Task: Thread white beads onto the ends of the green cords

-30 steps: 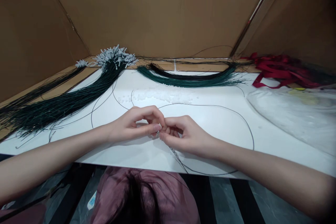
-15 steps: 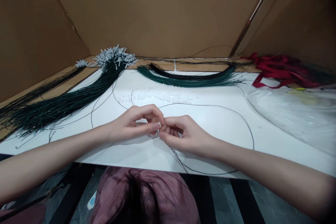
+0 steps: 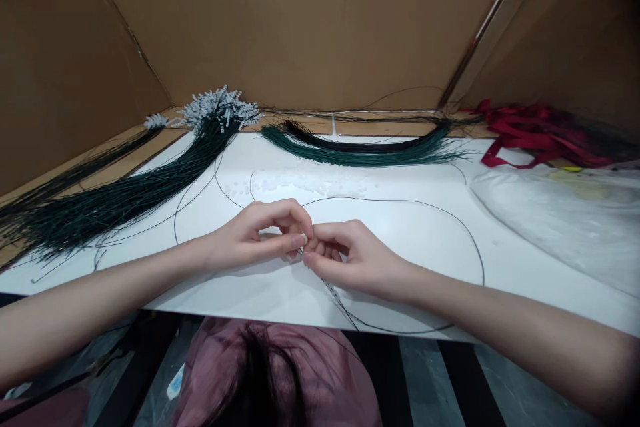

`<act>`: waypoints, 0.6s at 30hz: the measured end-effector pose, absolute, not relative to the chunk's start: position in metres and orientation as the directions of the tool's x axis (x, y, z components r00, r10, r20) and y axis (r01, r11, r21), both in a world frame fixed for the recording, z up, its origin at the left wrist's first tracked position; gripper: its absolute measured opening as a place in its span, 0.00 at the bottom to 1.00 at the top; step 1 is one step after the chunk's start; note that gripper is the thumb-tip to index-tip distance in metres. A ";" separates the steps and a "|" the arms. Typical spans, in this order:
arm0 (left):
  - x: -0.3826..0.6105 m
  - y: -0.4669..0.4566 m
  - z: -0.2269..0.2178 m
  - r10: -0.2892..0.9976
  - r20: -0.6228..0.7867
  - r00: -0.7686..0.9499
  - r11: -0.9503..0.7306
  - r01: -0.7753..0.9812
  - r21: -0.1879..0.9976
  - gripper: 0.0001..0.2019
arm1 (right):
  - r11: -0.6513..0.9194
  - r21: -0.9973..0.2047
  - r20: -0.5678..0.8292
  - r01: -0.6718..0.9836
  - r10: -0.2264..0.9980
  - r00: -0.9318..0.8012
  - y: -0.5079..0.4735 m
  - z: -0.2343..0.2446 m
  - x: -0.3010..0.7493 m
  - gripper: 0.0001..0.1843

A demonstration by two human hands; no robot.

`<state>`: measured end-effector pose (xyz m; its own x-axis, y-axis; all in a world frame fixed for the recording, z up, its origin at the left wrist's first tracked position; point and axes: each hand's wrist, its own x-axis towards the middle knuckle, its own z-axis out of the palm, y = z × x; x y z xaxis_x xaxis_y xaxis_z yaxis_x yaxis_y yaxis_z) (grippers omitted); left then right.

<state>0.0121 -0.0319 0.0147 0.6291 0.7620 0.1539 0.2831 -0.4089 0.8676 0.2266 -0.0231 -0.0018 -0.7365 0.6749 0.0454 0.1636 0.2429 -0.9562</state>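
Observation:
My left hand (image 3: 270,233) and my right hand (image 3: 345,253) meet over the front middle of the white board (image 3: 400,240). The fingertips of both are pinched closed and touch each other. Between them run thin dark wires (image 3: 334,293), which leave my right hand downward toward the board's front edge. A long dark wire (image 3: 440,205) curves in a wide loop behind and right of the hands. Just beyond the hands lies a strip of small white beads (image 3: 310,181). Exactly what the fingertips press together is hidden.
At the left lies a thick bundle of green wires (image 3: 130,203) with white beaded tips (image 3: 217,109). Bare green and black wires (image 3: 360,153) curve along the back. Red ribbon (image 3: 540,133) and a clear plastic bag (image 3: 565,220) sit at the right. Cardboard walls (image 3: 310,27) enclose the board.

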 end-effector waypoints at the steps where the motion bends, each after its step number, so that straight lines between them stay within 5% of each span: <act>1: 0.012 -0.032 0.014 0.759 0.156 0.632 -0.413 0.282 0.866 0.07 | 0.245 -0.955 0.045 0.166 0.674 -0.737 -0.023 -0.002 0.227 0.02; 18: 0.011 -0.032 0.014 0.756 0.126 0.642 -0.372 0.264 0.890 0.06 | 0.252 -0.953 0.044 0.169 0.664 -0.746 -0.023 -0.002 0.227 0.03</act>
<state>0.0113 -0.0318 0.0137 0.6420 0.7564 0.1258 0.2643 -0.3723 0.8897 0.2267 -0.0234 -0.0016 -0.7462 0.6643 0.0438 0.1687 0.2522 -0.9529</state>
